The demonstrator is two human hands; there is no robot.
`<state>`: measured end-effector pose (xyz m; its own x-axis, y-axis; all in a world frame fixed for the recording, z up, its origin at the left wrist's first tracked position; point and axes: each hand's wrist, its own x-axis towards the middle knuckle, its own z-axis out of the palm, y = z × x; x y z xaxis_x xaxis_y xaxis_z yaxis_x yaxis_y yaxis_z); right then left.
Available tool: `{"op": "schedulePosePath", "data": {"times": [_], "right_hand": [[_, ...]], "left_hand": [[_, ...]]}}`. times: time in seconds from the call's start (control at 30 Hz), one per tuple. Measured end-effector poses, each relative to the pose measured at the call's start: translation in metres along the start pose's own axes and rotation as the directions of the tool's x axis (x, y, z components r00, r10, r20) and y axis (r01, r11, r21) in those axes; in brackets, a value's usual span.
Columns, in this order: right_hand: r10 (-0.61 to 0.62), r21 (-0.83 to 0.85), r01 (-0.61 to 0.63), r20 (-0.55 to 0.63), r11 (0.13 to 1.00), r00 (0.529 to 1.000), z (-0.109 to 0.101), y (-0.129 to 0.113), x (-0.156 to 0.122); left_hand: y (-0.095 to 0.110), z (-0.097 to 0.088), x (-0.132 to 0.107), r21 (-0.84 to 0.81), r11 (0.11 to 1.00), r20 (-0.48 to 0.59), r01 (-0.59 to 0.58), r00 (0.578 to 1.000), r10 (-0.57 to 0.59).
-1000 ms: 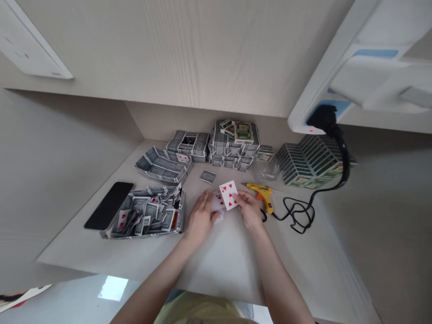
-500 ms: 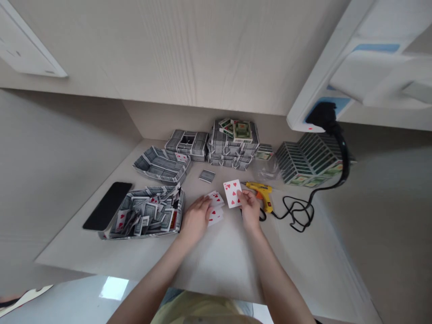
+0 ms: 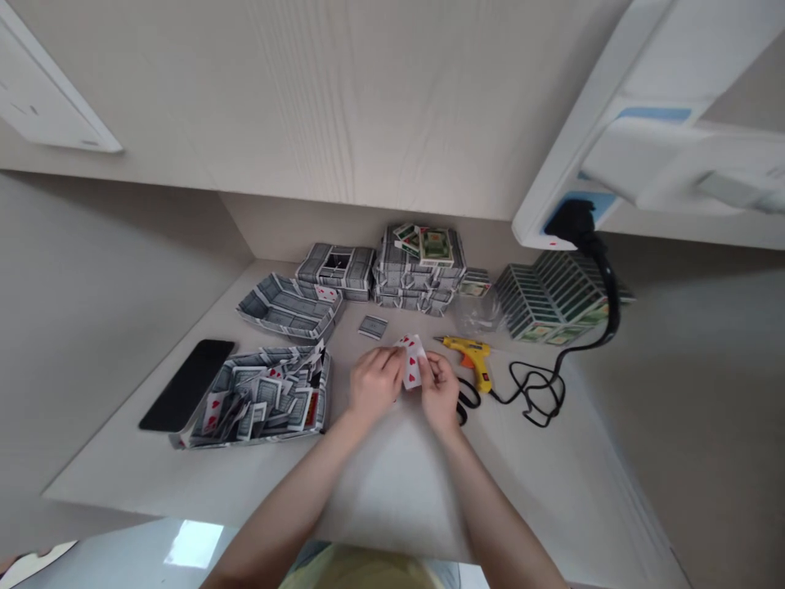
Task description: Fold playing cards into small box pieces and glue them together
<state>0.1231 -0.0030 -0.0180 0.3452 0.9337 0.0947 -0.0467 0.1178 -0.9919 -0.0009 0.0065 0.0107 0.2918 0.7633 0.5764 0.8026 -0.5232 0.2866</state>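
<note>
Between both hands is a playing card [image 3: 413, 365] with red hearts, its face turned up toward me. My left hand [image 3: 375, 378] grips the card's left side, fingers curled over it. On the opposite side, my right hand [image 3: 440, 388] pinches it between thumb and fingers. The other loose heart cards that lay under my left hand are mostly hidden now. A small grey-backed stack of cards [image 3: 373, 326] lies just beyond the hands. Right of them rests a yellow glue gun [image 3: 471, 358], and scissors with black handles [image 3: 469, 398] sit beside my right hand.
At left, a card-built tray [image 3: 261, 438] holds many folded cards; behind it stands another tray [image 3: 288, 315]. A black phone [image 3: 187, 386] lies far left. Card-built boxes [image 3: 417, 274] line the back. A black cord [image 3: 540, 393] coils at right near stacked card packs [image 3: 545, 298].
My left hand has lifted off the loose cards and moved right onto the card in my right hand. My right hand has drawn slightly left and the card has turned. The view has shifted slightly.
</note>
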Motion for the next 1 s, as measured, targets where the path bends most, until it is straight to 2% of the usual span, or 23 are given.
{"op": "schedulePosePath", "data": {"times": [0.1, 0.2, 0.27, 0.33, 0.4, 0.47, 0.53, 0.6, 0.67, 0.8, 0.87, 1.0], "right_hand": [[-0.012, -0.003, 0.012, 0.006, 1.000, 1.000, 0.002, -0.008, 0.001], [0.040, 0.066, -0.046, 0.094, 0.997, 0.995, 0.006, -0.015, 0.005], [0.031, 0.096, -0.045, 0.135, 0.994, 0.990, 0.009, -0.015, 0.008], [0.023, 0.092, -0.035, 0.136, 0.995, 0.990, 0.009, -0.011, 0.010], [0.061, 0.073, -0.074, 0.172, 0.995, 0.983, 0.006, -0.005, 0.010], [0.101, 0.052, -0.114, 0.208, 0.992, 0.973, 0.002, 0.001, 0.010], [0.102, 0.039, -0.113, 0.208, 0.993, 0.973, -0.001, 0.005, 0.010], [0.077, 0.028, -0.084, 0.183, 0.996, 0.980, -0.001, 0.008, 0.010], [0.066, 0.011, -0.069, 0.178, 0.998, 0.982, 0.000, 0.009, 0.011], [0.139, -0.021, -0.139, 0.296, 0.990, 0.945, 0.004, 0.011, 0.009], [0.157, -0.005, -0.163, 0.313, 0.987, 0.937, 0.005, 0.011, 0.009], [0.120, 0.073, -0.139, 0.223, 0.988, 0.968, 0.009, 0.009, 0.009]], "left_hand": [[0.003, 0.007, -0.001, -0.132, 0.991, -0.056, -0.036, 0.998, 0.029], [0.001, 0.009, -0.002, -0.280, 0.960, -0.123, -0.020, 0.992, -0.015], [-0.002, 0.007, -0.001, -0.378, 0.926, -0.144, 0.020, 0.986, -0.080], [-0.007, 0.005, 0.000, -0.482, 0.868, -0.148, 0.115, 0.966, -0.210], [-0.012, 0.005, 0.002, -0.633, 0.729, -0.074, 0.259, 0.918, -0.390], [-0.017, 0.006, 0.004, -0.771, 0.485, 0.142, 0.413, 0.854, -0.501], [-0.023, 0.010, 0.005, -0.807, 0.254, 0.367, 0.534, 0.789, -0.493], [-0.029, 0.013, 0.005, -0.796, 0.153, 0.453, 0.586, 0.744, -0.492], [-0.035, 0.015, 0.005, -0.797, 0.135, 0.444, 0.589, 0.722, -0.531], [-0.041, 0.015, 0.005, -0.796, 0.153, 0.410, 0.586, 0.707, -0.576], [-0.040, 0.014, 0.006, -0.784, 0.167, 0.423, 0.598, 0.712, -0.561], [-0.039, 0.014, 0.006, -0.778, 0.190, 0.457, 0.598, 0.747, -0.482]]}}
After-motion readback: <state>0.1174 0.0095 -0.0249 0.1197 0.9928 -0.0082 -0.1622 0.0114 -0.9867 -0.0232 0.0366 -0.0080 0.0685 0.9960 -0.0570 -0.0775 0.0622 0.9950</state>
